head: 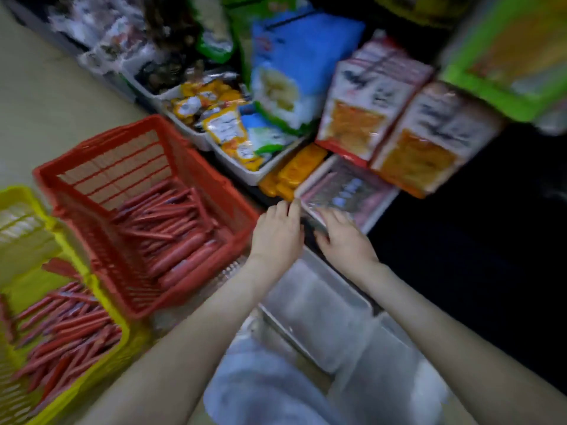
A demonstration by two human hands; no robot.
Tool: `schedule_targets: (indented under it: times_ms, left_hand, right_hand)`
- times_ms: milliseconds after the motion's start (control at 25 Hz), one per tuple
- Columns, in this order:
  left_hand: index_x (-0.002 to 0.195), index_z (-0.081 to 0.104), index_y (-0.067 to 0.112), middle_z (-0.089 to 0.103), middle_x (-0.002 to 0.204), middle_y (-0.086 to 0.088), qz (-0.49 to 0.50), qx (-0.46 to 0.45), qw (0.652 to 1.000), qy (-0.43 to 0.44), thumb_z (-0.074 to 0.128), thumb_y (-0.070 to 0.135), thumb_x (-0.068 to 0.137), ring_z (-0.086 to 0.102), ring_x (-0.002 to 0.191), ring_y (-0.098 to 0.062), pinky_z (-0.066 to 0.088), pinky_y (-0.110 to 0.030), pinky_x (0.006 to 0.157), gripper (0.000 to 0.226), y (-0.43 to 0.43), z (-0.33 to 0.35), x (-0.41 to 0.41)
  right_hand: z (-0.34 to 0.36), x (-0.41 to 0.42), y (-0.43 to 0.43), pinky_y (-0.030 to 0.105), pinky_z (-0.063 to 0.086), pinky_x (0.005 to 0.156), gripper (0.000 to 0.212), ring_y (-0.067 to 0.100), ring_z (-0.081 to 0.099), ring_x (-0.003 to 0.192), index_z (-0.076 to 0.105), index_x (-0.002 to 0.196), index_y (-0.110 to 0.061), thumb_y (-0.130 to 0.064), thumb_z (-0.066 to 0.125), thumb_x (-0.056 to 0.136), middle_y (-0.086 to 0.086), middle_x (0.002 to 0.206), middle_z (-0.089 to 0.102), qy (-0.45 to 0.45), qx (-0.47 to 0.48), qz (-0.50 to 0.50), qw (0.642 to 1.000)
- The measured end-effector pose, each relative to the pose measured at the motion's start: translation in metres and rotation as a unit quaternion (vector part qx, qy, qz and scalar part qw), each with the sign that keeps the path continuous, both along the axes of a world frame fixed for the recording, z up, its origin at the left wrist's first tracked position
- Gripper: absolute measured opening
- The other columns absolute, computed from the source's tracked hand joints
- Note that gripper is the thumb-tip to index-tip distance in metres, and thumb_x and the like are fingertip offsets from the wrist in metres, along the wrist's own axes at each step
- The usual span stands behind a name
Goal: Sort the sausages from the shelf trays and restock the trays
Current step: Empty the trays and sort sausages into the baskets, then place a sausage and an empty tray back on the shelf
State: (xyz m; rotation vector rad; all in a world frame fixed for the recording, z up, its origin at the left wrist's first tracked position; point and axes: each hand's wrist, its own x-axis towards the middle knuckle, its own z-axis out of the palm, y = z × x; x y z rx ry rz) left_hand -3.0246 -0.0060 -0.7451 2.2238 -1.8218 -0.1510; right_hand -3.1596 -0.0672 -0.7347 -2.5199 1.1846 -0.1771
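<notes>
Head view: left hand (277, 231) and right hand (342, 237) palm-down at tray (313, 176) rim, fingers (337, 215) blurred, hold unclear.

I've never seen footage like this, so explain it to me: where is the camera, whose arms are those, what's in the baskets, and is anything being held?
There is no machine here. A camera worn on a person's head looks down at their own bare arms. The left hand and right hand both reach the near edge of a white tray of wrapped sausages on a low shelf. Blur hides whether the fingers grip it. To the left stand a red basket and a yellow basket, each holding loose red sausages. Snack packets fill the shelf behind.
</notes>
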Motion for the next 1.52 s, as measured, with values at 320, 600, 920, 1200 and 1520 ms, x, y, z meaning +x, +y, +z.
schedule_targets:
  times_ms: [320, 600, 920, 1200, 1520]
  left_hand:
    - [0.143, 0.031, 0.011, 0.045, 0.136, -0.011, -0.278, -0.007, 0.96, 0.009, 0.041, 0.03, 0.098, 0.048, 0.117, -0.028, 0.04, -0.035, 0.092, 0.05, 0.004, 0.077, -0.34]
    - [0.136, 0.04, 0.011, 0.045, 0.132, -0.011, -0.538, 0.103, 0.836, -0.012, 0.041, 0.027, 0.096, 0.046, 0.118, -0.031, 0.039, -0.039, 0.094, 0.042, 0.105, 0.014, -0.605]
    - [0.153, 0.005, 0.021, -0.004, 0.16, -0.005, -0.764, 0.186, 0.588, -0.188, 0.038, 0.023, 0.098, -0.005, 0.147, -0.018, -0.01, -0.037, 0.116, 0.064, 0.19, -0.162, -0.689]
    - [0.149, 0.012, 0.023, 0.016, 0.157, -0.005, -0.782, 0.074, 0.586, -0.2, 0.064, 0.052, 0.079, 0.023, 0.144, -0.019, 0.005, -0.045, 0.117, 0.091, 0.164, -0.225, -0.717]
    - [0.149, -0.011, 0.016, -0.011, 0.158, -0.007, -0.727, 0.151, 0.654, -0.147, 0.046, 0.04, 0.095, -0.008, 0.147, -0.023, -0.012, -0.041, 0.114, 0.082, 0.137, -0.23, -0.696]
  right_hand:
    - [0.076, -0.362, 0.085, 0.029, 0.028, 0.11, 0.053, 0.021, 0.035, 0.133, 0.033, 0.145, -0.013, -0.022, 0.05, 0.095, 0.006, 0.144, 0.041, 0.035, -0.03, -0.275, 0.96]
    - [-0.012, -0.615, 0.284, 0.04, 0.036, 0.1, 0.053, 0.034, 0.044, 0.123, 0.038, 0.141, -0.006, -0.012, 0.053, 0.09, 0.015, 0.136, 0.046, 0.033, 0.081, -0.577, 0.812]
    - [-0.174, -0.627, 0.438, 0.043, 0.036, 0.106, 0.069, 0.033, 0.036, 0.133, 0.027, 0.146, -0.002, -0.023, 0.059, 0.088, 0.016, 0.144, 0.04, 0.037, 0.217, -0.721, 0.658]
    - [-0.221, -0.642, 0.373, 0.037, 0.027, 0.113, 0.083, 0.022, 0.035, 0.134, 0.026, 0.147, -0.018, -0.054, 0.06, 0.081, 0.008, 0.146, 0.039, -0.163, 0.143, -0.848, 0.484]
    - [-0.243, -0.683, 0.316, 0.04, 0.054, 0.077, 0.043, 0.028, 0.063, 0.081, 0.053, 0.106, -0.005, -0.027, 0.064, 0.072, 0.013, 0.095, 0.064, -0.346, 0.227, -0.874, 0.254]
